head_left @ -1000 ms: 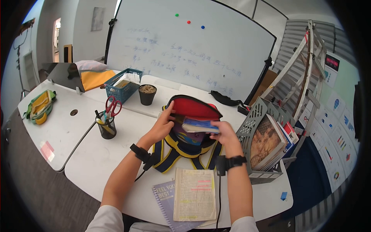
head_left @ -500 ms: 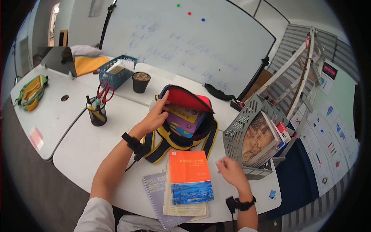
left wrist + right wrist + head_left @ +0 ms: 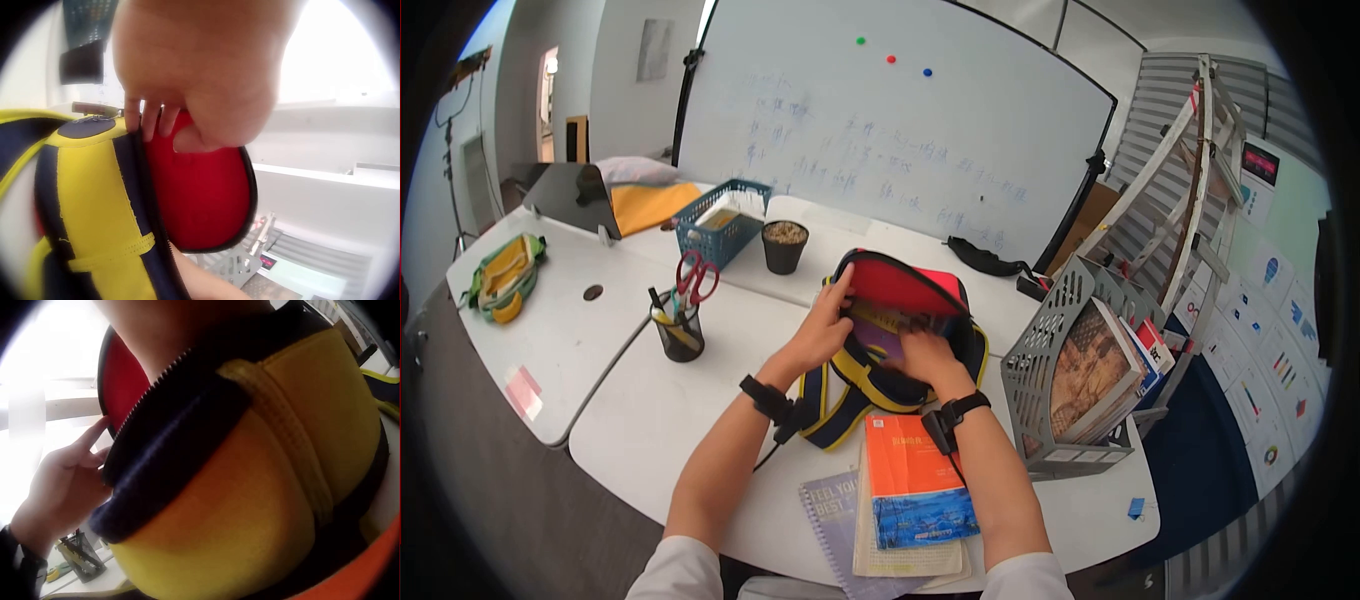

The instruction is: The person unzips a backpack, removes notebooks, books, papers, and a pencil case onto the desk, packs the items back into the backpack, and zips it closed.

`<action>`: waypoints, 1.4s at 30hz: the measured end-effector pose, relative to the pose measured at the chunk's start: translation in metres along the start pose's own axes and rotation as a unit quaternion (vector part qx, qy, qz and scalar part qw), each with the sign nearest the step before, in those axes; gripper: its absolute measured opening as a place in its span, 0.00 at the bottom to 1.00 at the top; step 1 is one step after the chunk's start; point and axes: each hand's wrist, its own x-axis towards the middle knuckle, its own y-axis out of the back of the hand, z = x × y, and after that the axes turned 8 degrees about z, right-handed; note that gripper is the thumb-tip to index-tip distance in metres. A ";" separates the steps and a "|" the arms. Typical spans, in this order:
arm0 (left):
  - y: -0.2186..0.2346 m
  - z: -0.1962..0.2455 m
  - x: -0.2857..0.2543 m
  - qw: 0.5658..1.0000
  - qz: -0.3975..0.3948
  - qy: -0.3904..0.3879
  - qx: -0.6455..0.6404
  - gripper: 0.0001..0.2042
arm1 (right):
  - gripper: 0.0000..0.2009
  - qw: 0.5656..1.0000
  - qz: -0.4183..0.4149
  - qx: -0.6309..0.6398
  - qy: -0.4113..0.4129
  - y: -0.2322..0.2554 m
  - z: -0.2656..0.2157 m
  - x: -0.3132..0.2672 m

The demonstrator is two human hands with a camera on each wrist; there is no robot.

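A navy and yellow backpack [image 3: 874, 382] with a red-lined flap [image 3: 892, 288] stands unzipped on the table. At the left side of its opening, my left hand [image 3: 818, 332] holds the raised flap, thumb against the red lining in the left wrist view. My right hand [image 3: 930, 352] reaches down into the bag, its fingers hidden inside beside a purple and yellow book [image 3: 876, 338]. In front of the bag an orange and blue book [image 3: 908, 452] lies on a printed text page [image 3: 900, 562], which overlaps a purple spiral notebook [image 3: 824, 498].
A grey magazine rack [image 3: 1040, 385] with several books stands at the right. A mesh pen cup [image 3: 684, 335] with red-handled scissors is at the left. Behind are a potted plant [image 3: 783, 255], a blue basket [image 3: 718, 240] and a whiteboard [image 3: 880, 130].
My right hand took a book from the bag and laid it orange side up on the printed page, then went back into the bag. My left hand stayed at the flap.
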 end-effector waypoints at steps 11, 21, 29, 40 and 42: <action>0.010 0.008 0.007 1.000 -0.005 0.006 0.001 0.29 | 0.10 0.982 0.181 0.006 0.050 0.117 0.011 -0.089; 0.009 0.021 0.004 0.999 -0.022 0.039 0.009 0.27 | 0.12 0.977 -0.176 0.000 0.120 0.157 -0.053 -0.233; 0.009 0.016 0.005 0.999 -0.027 0.028 0.002 0.28 | 0.13 0.989 0.102 0.059 0.087 0.069 -0.032 -0.045; 0.008 0.013 0.003 0.999 -0.024 0.023 -0.007 0.28 | 0.27 0.992 -0.109 0.065 0.027 0.028 -0.003 0.000; 0.011 0.014 0.004 0.999 -0.022 0.021 0.011 0.28 | 0.23 0.993 -0.052 0.100 0.041 0.033 0.012 -0.007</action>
